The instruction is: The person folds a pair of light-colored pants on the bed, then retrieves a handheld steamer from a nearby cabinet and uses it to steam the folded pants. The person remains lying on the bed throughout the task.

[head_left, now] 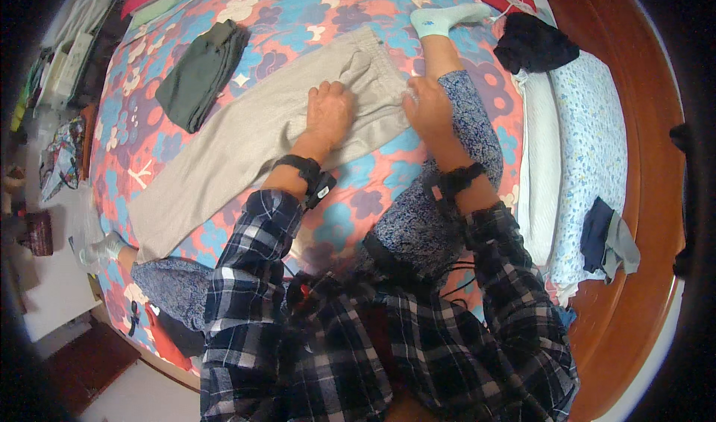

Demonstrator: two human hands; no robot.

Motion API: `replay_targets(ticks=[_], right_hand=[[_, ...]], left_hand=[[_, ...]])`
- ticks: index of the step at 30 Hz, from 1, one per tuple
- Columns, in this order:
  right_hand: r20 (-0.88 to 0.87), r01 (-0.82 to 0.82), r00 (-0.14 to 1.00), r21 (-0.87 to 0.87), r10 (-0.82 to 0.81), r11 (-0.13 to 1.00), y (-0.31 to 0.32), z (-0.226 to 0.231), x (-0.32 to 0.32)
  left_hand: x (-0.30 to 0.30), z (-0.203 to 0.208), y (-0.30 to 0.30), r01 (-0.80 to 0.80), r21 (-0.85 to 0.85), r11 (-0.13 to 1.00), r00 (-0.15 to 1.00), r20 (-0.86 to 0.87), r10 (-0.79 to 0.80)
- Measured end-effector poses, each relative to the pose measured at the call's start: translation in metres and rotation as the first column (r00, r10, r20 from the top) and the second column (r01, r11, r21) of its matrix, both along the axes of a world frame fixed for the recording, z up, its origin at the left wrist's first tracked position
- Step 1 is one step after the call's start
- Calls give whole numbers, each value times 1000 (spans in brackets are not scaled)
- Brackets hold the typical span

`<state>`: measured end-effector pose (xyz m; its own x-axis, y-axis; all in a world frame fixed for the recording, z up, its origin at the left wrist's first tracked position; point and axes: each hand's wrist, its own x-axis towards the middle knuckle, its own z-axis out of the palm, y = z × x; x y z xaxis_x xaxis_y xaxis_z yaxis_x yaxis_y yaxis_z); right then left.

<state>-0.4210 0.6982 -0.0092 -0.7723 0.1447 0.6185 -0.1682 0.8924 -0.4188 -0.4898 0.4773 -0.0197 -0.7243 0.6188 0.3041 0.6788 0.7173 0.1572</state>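
Beige trousers (pixel 250 142) spread flat on flowered bedspread (pixel 358 204). Left hand (pixel 330 112) curled on fabric, whether gripping cannot tell; right hand (pixel 429 108) grasps waistband (pixel 385 70) edge. Folded dark-green garment (pixel 200 77) near trousers.

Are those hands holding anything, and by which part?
The right hand appears to pinch the beige trousers at the waistband. The left hand rests on their upper part; whether it grips any cloth cannot be told.
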Motion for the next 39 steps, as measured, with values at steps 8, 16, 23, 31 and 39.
replay_targets(ticks=[8,16,23,31,39], right_hand=[[583,-31,801,-183,134,983,23,-11,-44],[696,164,684,-439,218,883,39,1,-59],[775,339,304,-631,554,697,33,30,-82],[291,226,769,-957,569,183,44,22,-85],[238,210,761,-971,604,118,48,27,-80]], left_hand=[[-27,3,0,-98,368,925,989,138,49],[-35,38,-3,-237,622,746,914,403,-46],[-31,41,-4,-207,636,743,905,413,-102],[-32,43,-7,-157,576,802,950,310,-36],[32,29,5,328,436,838,945,-157,-288]])
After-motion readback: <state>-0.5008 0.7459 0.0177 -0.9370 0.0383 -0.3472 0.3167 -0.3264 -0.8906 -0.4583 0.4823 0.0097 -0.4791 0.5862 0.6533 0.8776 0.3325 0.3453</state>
